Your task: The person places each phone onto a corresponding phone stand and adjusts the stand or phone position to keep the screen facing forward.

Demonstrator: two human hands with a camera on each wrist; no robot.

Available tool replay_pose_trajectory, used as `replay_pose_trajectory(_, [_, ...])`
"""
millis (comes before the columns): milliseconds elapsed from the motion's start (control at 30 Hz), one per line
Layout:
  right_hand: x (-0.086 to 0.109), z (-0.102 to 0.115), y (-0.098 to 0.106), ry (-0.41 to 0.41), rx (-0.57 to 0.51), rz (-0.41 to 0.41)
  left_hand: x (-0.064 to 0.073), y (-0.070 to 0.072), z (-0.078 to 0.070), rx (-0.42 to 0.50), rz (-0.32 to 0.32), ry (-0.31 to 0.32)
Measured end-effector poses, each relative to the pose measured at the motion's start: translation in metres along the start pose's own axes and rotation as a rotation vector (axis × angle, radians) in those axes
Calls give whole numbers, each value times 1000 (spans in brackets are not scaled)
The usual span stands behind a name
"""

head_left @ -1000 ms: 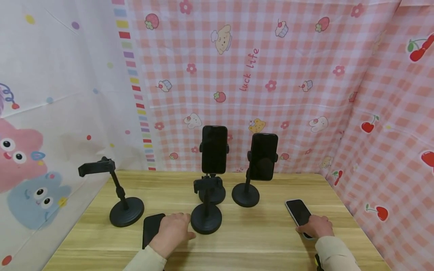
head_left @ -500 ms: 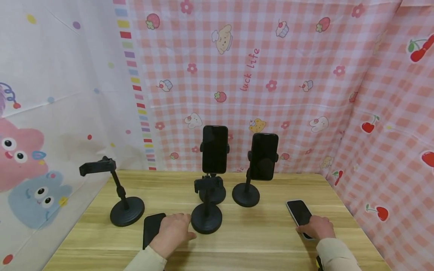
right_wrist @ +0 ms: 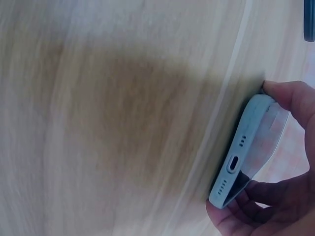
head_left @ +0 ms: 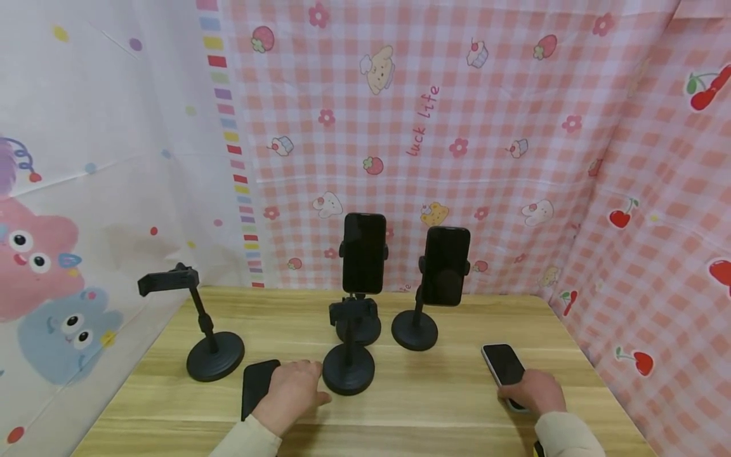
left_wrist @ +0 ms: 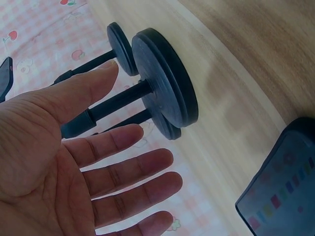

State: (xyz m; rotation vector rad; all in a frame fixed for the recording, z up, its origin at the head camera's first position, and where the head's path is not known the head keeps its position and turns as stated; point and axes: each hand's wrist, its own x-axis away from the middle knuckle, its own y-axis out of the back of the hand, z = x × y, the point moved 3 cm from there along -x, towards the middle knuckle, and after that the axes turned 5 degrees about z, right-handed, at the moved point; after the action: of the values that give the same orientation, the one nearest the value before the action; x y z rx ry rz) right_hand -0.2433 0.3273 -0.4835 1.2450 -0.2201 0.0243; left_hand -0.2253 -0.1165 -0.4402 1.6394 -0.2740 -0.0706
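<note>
My right hand [head_left: 539, 390] grips a smartphone [head_left: 504, 364] in a pale case, lying screen up on the table's right. In the right wrist view the thumb is on one long side of the smartphone [right_wrist: 241, 152], the other fingers on the opposite side. My left hand [head_left: 290, 390] holds nothing, its fingers apart and loosely extended in the left wrist view. Just right of it stands a black phone stand [head_left: 349, 368] with a bare clamp. A dark smartphone [head_left: 257, 384] lies beside the left hand, partly hidden by it.
Two phones, a centre phone [head_left: 364, 254] and a right phone [head_left: 447, 265], sit upright in black stands at the back. Another phone stand [head_left: 214, 355] with a bare clamp is at the left. Patterned cloth [head_left: 342, 139] hangs behind the wooden table [head_left: 434, 406].
My right hand and the pale-cased smartphone have shifted slightly towards me. The left hand stays in place. The head view has moved a little.
</note>
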Motion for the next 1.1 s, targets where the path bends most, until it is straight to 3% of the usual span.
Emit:
replay_pose_trajectory(567, [10, 9, -11, -54, -117, -66, -1, -1, -3, -12, -6, -10])
replay_pose_trajectory(1100, [26, 38, -22, -64, -237, -223, 0, -3, -4, -20, -45, -36])
